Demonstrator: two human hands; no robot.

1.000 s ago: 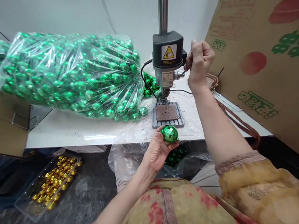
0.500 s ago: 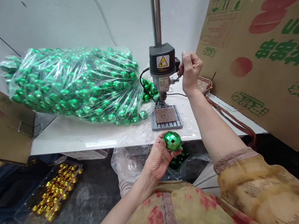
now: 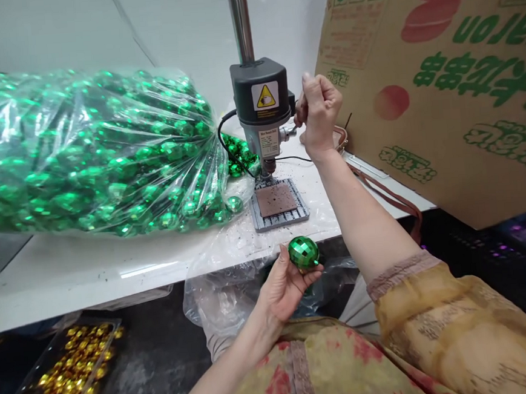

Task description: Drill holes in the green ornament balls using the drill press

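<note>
My left hand (image 3: 285, 289) holds a shiny green faceted ball (image 3: 304, 252) in its fingertips, just in front of the table edge. Up at the right side of a small bench drill press (image 3: 262, 106), my right hand (image 3: 320, 116) is closed around the end of its feed handle (image 3: 290, 131), which is mostly covered by the fingers. Below the chuck (image 3: 270, 166) lies a brown square board (image 3: 276, 200) with a small hole, on the grey slotted base (image 3: 265, 226). Dark shavings are scattered over both.
A big clear bag of green balls (image 3: 105, 155) fills the table's left side. Loose green balls (image 3: 240, 153) lie behind the drill. A cardboard carton (image 3: 441, 98) stands at the right, near a brown strap (image 3: 381, 189). A clear tub of gold balls (image 3: 72, 376) sits lower left.
The view has shifted, so the drill and bag appear further left. The green ball has turned a little in my left hand's fingers. My right hand stays on the handle.
</note>
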